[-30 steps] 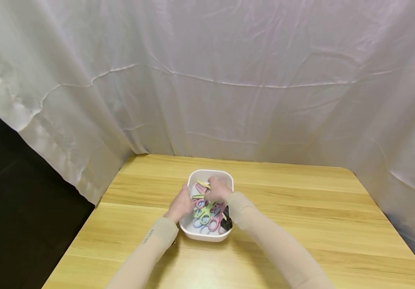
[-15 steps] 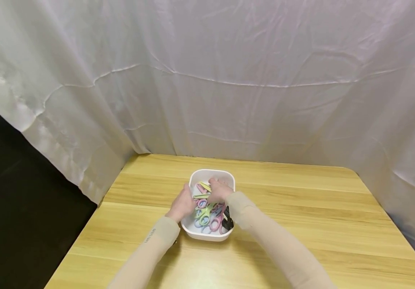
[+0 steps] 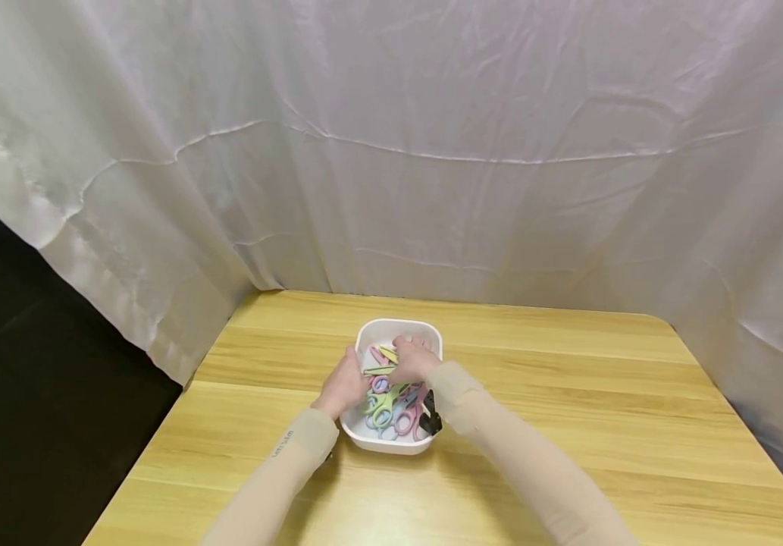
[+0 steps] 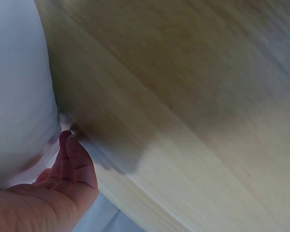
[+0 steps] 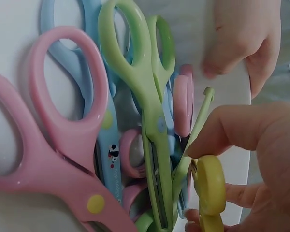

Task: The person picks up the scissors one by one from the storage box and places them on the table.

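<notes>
A white plastic bin [image 3: 391,447] holds several scissors in pink, blue, green and yellow. My left hand [image 3: 345,385] grips the bin's left wall, its fingers against the outside in the left wrist view and its thumb over the rim. Inside the bin, my right hand [image 3: 413,359] curls its thumb and fingers round yellow scissors [image 5: 212,186]; their far part is hidden. A slim green piece [image 5: 199,116] lies against that hand's fingertip. Closest by are green scissors [image 5: 147,92], with pink scissors [image 5: 72,116] and blue scissors [image 5: 108,140] beside them.
The bin stands on a wooden table [image 3: 568,394] with wood surface on both sides. Grey-white curtains [image 3: 432,212] hang behind and around it. A dark area [image 3: 36,394] lies beyond the left edge.
Both hands stay almost in place. The yellow scissors by my right hand have tilted a little, and the green scissors' handles have shifted slightly toward the front left.
</notes>
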### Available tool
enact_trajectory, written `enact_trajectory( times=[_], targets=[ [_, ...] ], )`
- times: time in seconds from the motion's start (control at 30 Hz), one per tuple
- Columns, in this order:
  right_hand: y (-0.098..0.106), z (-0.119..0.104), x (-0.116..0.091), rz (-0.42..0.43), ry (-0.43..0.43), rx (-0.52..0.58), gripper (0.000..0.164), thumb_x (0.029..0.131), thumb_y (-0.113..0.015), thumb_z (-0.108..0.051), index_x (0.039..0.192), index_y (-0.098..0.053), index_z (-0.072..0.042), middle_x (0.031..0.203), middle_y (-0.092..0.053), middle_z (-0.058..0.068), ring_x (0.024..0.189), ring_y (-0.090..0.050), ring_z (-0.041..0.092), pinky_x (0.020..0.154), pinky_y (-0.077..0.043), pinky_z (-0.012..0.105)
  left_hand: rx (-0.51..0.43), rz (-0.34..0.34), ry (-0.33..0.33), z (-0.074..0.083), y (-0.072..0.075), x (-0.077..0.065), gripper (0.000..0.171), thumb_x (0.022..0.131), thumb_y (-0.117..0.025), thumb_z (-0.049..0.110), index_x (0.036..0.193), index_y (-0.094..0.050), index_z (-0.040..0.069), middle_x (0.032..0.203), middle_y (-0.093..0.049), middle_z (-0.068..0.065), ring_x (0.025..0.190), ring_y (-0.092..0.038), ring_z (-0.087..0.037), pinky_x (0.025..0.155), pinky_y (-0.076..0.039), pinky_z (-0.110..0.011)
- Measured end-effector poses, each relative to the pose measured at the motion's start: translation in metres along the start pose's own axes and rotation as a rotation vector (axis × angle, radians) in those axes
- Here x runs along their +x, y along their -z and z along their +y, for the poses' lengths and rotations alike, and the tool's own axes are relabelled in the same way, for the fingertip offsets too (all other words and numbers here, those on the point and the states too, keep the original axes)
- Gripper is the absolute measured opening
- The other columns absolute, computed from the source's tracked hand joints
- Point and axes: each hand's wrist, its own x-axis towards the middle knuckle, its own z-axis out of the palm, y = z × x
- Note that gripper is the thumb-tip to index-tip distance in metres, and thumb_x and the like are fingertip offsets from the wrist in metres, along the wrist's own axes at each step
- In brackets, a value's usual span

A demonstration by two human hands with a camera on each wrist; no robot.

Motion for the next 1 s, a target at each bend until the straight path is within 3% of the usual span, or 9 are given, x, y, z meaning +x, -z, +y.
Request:
enact_trajectory(
  times=[0.07, 0.17, 0.27, 0.47, 0.57, 0.73, 0.87, 1.0],
  targets=[
    [-0.001, 0.001, 0.001, -0.016, -0.013, 0.028, 0.078, 0.079, -0.081, -0.025, 0.146, -0.044, -0.008, 0.141, -0.049, 0.022, 0.124, -0.051, 0.040, 0.088, -0.061, 0.046, -0.005, -0.001, 0.000, 0.000, 0.000, 0.001, 0.077, 0.089, -0.059, -0.002, 0.155, -0.019, -0.004, 0.133, -0.056, -0.027, 0.108, -0.064, -0.034, 0.091, -0.059, -0.049],
    [-0.001, 0.003, 0.001, -0.048, -0.026, 0.087, 0.075, 0.082, -0.080, -0.026, 0.144, -0.045, -0.006, 0.130, -0.053, 0.023, 0.092, -0.064, 0.033, 0.056, -0.062, 0.044, -0.004, -0.002, -0.004, 0.000, 0.001, 0.001, 0.075, 0.090, -0.059, -0.001, 0.155, -0.019, -0.004, 0.132, -0.057, -0.027, 0.107, -0.065, -0.034, 0.089, -0.060, -0.049],
    [0.000, 0.004, 0.001, -0.060, -0.001, 0.131, 0.074, 0.082, -0.079, -0.027, 0.144, -0.045, -0.004, 0.125, -0.059, 0.022, 0.078, -0.066, 0.027, 0.056, -0.061, 0.038, 0.008, 0.004, -0.020, -0.001, 0.001, 0.001, 0.073, 0.090, -0.060, 0.000, 0.153, -0.022, -0.005, 0.129, -0.058, -0.027, 0.106, -0.066, -0.035, 0.087, -0.061, -0.048],
    [0.002, 0.008, 0.000, -0.088, -0.015, 0.288, 0.069, 0.085, -0.076, -0.029, 0.144, -0.046, -0.008, 0.117, -0.061, 0.020, 0.077, -0.067, 0.035, 0.059, -0.061, 0.050, 0.023, 0.024, -0.032, -0.002, 0.002, 0.003, 0.069, 0.090, -0.061, 0.002, 0.149, -0.027, -0.005, 0.126, -0.060, -0.027, 0.106, -0.066, -0.036, 0.087, -0.061, -0.048],
    [0.003, 0.012, -0.002, -0.052, 0.001, 0.329, 0.063, 0.086, -0.074, -0.035, 0.138, -0.051, -0.007, 0.113, -0.062, 0.019, 0.078, -0.067, 0.033, 0.056, -0.060, 0.051, 0.031, 0.029, -0.041, -0.001, 0.002, 0.003, 0.066, 0.091, -0.062, 0.003, 0.148, -0.029, -0.006, 0.125, -0.060, -0.027, 0.107, -0.066, -0.036, 0.091, -0.059, -0.050],
    [0.002, 0.017, -0.005, 0.041, 0.095, 0.316, 0.060, 0.090, -0.070, -0.046, 0.130, -0.058, -0.002, 0.106, -0.067, 0.017, 0.080, -0.068, 0.025, 0.063, -0.061, 0.039, 0.021, 0.027, -0.041, -0.001, 0.001, 0.003, 0.067, 0.091, -0.062, 0.004, 0.148, -0.028, -0.006, 0.126, -0.060, -0.027, 0.107, -0.066, -0.036, 0.091, -0.059, -0.050],
    [-0.001, 0.023, -0.007, 0.090, 0.175, 0.341, 0.055, 0.093, -0.067, -0.039, 0.130, -0.059, 0.000, 0.104, -0.068, 0.017, 0.080, -0.067, 0.024, 0.067, -0.060, 0.035, 0.012, 0.026, -0.033, -0.002, 0.000, 0.002, 0.069, 0.092, -0.063, 0.006, 0.150, -0.027, -0.006, 0.125, -0.061, -0.026, 0.105, -0.066, -0.034, 0.088, -0.060, -0.048],
    [-0.004, 0.029, -0.008, 0.125, 0.202, 0.426, 0.055, 0.093, -0.066, -0.035, 0.136, -0.057, -0.001, 0.105, -0.067, 0.016, 0.081, -0.066, 0.023, 0.068, -0.059, 0.033, -0.005, 0.017, -0.030, -0.002, -0.001, 0.002, 0.072, 0.091, -0.062, 0.003, 0.152, -0.025, -0.005, 0.123, -0.061, -0.025, 0.100, -0.066, -0.032, 0.084, -0.061, -0.046]
  ],
)
